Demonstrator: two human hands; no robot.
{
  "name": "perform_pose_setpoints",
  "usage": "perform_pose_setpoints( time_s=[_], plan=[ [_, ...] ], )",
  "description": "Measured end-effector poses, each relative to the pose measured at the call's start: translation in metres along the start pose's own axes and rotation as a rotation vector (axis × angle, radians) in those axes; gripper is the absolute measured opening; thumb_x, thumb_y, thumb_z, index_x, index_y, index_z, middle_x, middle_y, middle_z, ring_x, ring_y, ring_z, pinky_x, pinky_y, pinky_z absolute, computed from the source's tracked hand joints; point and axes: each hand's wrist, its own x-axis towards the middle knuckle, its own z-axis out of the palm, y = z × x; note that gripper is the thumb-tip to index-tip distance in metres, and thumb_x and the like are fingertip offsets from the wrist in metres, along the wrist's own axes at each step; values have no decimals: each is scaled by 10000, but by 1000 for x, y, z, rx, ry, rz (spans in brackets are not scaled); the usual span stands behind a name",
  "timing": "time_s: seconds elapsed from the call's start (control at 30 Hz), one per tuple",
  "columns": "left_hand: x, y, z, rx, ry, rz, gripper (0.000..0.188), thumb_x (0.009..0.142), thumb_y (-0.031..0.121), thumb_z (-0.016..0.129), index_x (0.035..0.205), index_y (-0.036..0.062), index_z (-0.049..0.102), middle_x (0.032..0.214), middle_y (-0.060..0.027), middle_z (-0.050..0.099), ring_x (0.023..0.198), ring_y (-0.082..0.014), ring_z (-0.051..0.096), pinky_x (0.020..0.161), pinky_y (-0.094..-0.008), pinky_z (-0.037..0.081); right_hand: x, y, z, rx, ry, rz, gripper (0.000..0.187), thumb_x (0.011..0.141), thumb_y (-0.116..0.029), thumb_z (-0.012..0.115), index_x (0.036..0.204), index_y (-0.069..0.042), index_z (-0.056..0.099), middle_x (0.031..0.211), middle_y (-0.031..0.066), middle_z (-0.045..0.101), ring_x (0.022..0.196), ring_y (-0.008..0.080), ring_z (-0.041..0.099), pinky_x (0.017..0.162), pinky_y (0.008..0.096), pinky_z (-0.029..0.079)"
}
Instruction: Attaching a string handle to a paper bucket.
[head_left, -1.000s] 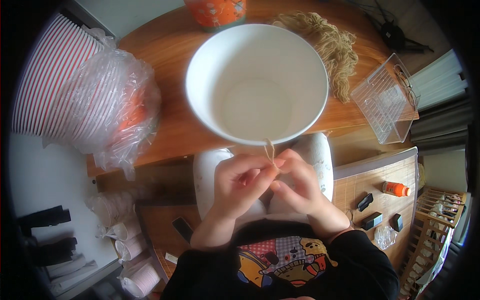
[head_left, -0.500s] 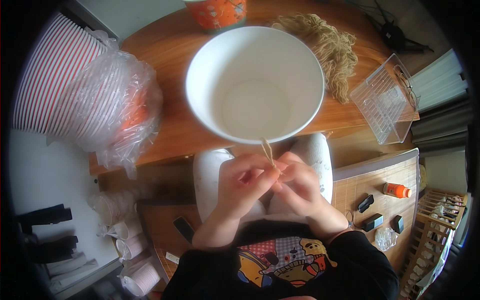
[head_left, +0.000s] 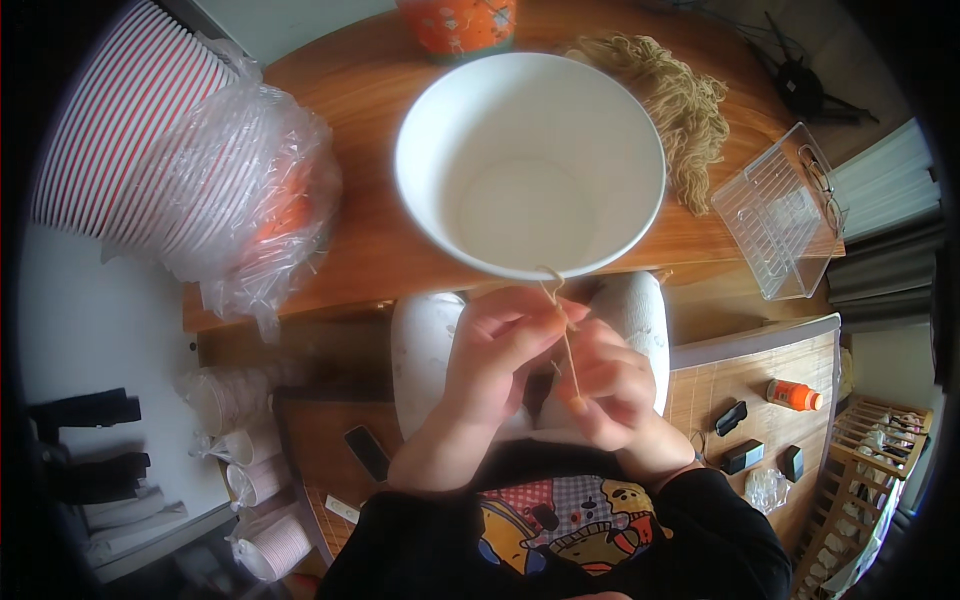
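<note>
Both of my hands are together just in front of a large white paper bucket (head_left: 450,150). A thin tan strand of twine (head_left: 571,365) runs between them, its upper end looping by the bucket's near rim. My left hand (head_left: 495,350) is closed, pinching the twine's upper part between thumb and fingertips. Lower down, my right hand (head_left: 610,385) is closed on the other end, with the strand stretched toward its thumb. Whether the twine is fastened to the bucket cannot be made out.
Beyond the bucket lie a tangled heap of tan twine (head_left: 690,115) and an orange patterned bucket (head_left: 455,25). Stacked buckets (head_left: 130,110) in clear plastic lie at left. A clear wire-like tray (head_left: 775,220) sits at right. An orange bottle (head_left: 793,395) and a phone (head_left: 367,453) lie lower down.
My right hand has moved down and away from my left, drawing out the strand between them. The whole view has shifted slightly, so the bucket appears farther right.
</note>
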Motion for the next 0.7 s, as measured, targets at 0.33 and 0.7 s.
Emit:
perform_pose_setpoints(
  time_s=[0.33, 0.7],
  plan=[
    [3, -1, -1, -163, -31, -74, 215, 894, 221, 600, 997, 51, 683, 545, 103, 303, 533, -35, 280, 487, -208, 218, -5, 2, -1, -10, 18, -149, 85, 716, -67, 658, 782, -54, 605, 671, 37, 571, 592, 217, 496, 584, 339, 384],
    [7, 1, 10, -156, 26, -62, 208, 903, 253, 594, 993, 80, 666, 548, 111, 302, 529, -28, 280, 487, -210, 205, -3, 5, 0, -131, -8, -236, 126, 669, -47, 649, 793, -60, 625, 685, 24, 578, 579, 208, 499, 586, 343, 390]
  ],
)
